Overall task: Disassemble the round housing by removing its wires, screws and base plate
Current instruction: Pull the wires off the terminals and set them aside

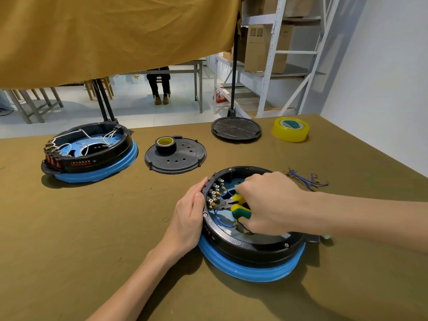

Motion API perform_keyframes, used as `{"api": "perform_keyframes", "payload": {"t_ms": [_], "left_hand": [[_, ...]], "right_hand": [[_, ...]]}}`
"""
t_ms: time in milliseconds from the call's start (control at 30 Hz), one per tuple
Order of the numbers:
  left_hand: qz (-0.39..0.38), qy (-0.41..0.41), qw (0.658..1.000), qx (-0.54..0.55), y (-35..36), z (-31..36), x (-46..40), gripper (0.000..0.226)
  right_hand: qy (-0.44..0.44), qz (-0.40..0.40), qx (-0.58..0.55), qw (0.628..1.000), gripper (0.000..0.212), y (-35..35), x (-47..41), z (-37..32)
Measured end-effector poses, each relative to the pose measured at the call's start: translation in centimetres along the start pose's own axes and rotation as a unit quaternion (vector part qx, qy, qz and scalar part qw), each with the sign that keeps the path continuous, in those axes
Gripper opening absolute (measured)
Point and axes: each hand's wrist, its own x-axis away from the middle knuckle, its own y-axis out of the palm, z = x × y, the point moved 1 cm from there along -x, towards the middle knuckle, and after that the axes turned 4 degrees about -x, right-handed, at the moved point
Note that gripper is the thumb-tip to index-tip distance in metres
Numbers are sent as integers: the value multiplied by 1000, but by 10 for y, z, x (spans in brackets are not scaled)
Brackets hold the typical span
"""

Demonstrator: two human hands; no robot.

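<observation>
A round black housing [250,247] with a blue rim lies open-side up near the table's front. My left hand [188,216] presses flat against its left outer wall. My right hand [268,202] reaches inside and grips pliers [237,205] with yellow-green handles. The pliers' jaws sit at a row of brass terminals [214,195] on the inner left wall. Blue wires [222,222] still run inside the housing. A bundle of loose blue wires [305,178] lies on the table to the right.
A second housing [90,151] with white wires stands at the back left. A black base plate [176,155] carrying a black tape roll [165,144] lies mid-table, another black plate [236,129] behind it. A yellow tape roll [290,129] sits back right.
</observation>
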Motion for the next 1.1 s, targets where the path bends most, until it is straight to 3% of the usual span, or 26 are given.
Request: {"api": "perform_keyframes", "payload": {"t_ms": [100,233,300,433,533,667,767,900,1033,1100], "left_hand": [[0,-1,1000,9,0,0,0,62],[3,1,1000,14,1,-1,-1,62],[6,3,1000,11,1,-2,-1,62],[11,9,1000,10,1,-3,-1,63],[11,7,1000,13,2,-3,-1,67],[10,8,1000,18,2,-4,-2,64],[14,10,1000,23,2,-4,-2,67],[5,11,999,30,2,-5,-1,65],[6,0,999,32,1,-4,0,39],[-6,-2,999,44,2,-6,0,47]], "right_hand": [[68,-98,-131,984,33,-7,-1,9],[26,1,-15,1000,37,3,7,6],[21,13,-18,1000,31,5,11,11],[53,-7,-66,996,54,5,14,25],[60,-5,-133,989,52,9,20,30],[148,31,-324,934,31,6,18,50],[175,-14,-442,879,27,8,4,46],[135,-44,-413,900,26,17,-22,13],[143,-56,-410,899,30,26,-39,-6],[151,-38,-426,891,33,29,-42,-9]]}}
